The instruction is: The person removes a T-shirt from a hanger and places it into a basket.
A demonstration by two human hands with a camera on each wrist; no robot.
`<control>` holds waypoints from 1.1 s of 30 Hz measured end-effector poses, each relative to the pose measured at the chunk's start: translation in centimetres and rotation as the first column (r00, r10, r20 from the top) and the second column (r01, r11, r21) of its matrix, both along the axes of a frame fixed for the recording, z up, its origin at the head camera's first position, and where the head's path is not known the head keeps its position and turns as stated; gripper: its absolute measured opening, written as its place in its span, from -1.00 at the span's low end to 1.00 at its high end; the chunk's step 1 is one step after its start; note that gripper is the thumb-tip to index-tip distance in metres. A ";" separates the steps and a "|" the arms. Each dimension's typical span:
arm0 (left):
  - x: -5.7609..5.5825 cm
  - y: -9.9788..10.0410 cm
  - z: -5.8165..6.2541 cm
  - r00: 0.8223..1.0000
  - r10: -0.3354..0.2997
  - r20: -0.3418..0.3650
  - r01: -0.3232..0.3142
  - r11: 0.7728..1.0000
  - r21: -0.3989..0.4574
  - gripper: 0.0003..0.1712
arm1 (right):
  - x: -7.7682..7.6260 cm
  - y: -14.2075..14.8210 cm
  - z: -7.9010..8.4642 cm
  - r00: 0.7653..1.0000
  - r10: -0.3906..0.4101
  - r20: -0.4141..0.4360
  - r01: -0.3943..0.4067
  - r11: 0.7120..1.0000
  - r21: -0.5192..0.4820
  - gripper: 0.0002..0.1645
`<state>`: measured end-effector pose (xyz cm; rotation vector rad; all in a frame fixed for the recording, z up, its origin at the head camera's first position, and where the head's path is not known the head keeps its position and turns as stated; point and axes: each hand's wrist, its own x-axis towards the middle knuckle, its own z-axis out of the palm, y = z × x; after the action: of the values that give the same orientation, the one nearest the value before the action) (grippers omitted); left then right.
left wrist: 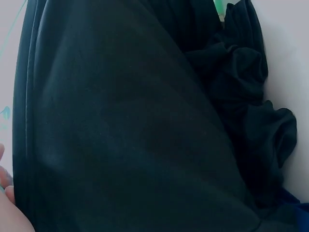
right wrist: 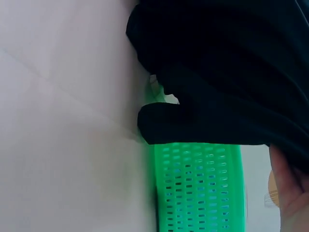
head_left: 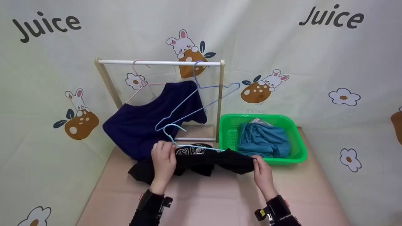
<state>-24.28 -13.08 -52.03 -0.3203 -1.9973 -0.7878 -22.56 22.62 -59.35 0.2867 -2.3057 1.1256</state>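
Observation:
A black T-shirt (head_left: 196,160) with a pale print is stretched between both hands above the table. Inside its neckline runs a light blue hanger (head_left: 201,146), its hook standing free. My left hand (head_left: 164,161) grips the hanger near the base of its hook, against the shirt; its fingertips are partly hidden. At the other end, my right hand (head_left: 263,175) pinches the shirt's edge between thumb and fingers. In the left wrist view the black cloth (left wrist: 130,116) covers most of the picture. The right wrist view has the shirt's sleeve (right wrist: 193,121) hanging before the basket.
Behind the hands stands a rack with a white rail (head_left: 163,62). From it hang a navy shirt (head_left: 150,116) on a pink hanger (head_left: 137,75) and a bare blue-purple hanger (head_left: 213,86). A green basket (head_left: 298,147) at right holds teal clothing (head_left: 263,139). Patterned cloth surrounds the table (head_left: 213,201).

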 end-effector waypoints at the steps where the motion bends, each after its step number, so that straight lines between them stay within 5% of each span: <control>1: 0.1 0.0 0.0 1.000 0.002 0.000 -0.002 1.000 0.004 -0.77 | 0.0 0.0 -0.1 1.000 -0.010 0.009 0.010 1.000 -0.009 -0.83; 8: 0.4 -0.3 0.1 0.999 0.046 0.018 -0.046 0.998 0.048 -0.78 | 0.0 0.2 -0.4 0.997 -0.050 0.051 0.053 0.997 -0.050 -0.83; 14: -0.2 0.4 0.6 0.998 0.056 0.010 -0.056 0.984 0.172 -0.76 | 0.1 0.3 -0.8 0.992 -0.049 0.114 0.056 0.997 -0.061 -0.82; 20: -0.5 1.3 0.5 0.998 -0.015 0.065 0.007 0.992 0.125 -0.82 | 0.1 -0.1 -1.2 0.993 0.047 0.110 -0.045 0.999 -0.024 -0.84; 26: -0.4 2.4 0.4 0.984 -0.073 0.164 0.061 0.995 0.074 -0.93 | 0.1 -0.2 -1.4 0.976 0.077 0.203 -0.074 0.997 -0.021 -0.86; 33: -0.3 4.3 0.8 0.943 -0.263 0.203 0.221 0.953 0.205 -0.89 | 0.7 -0.1 -2.1 0.953 0.082 0.291 -0.092 0.996 0.020 -0.82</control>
<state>-24.57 -8.77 -51.25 -0.3899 -2.1047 -1.2018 -21.88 22.49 -61.41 0.2521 -2.5925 1.2445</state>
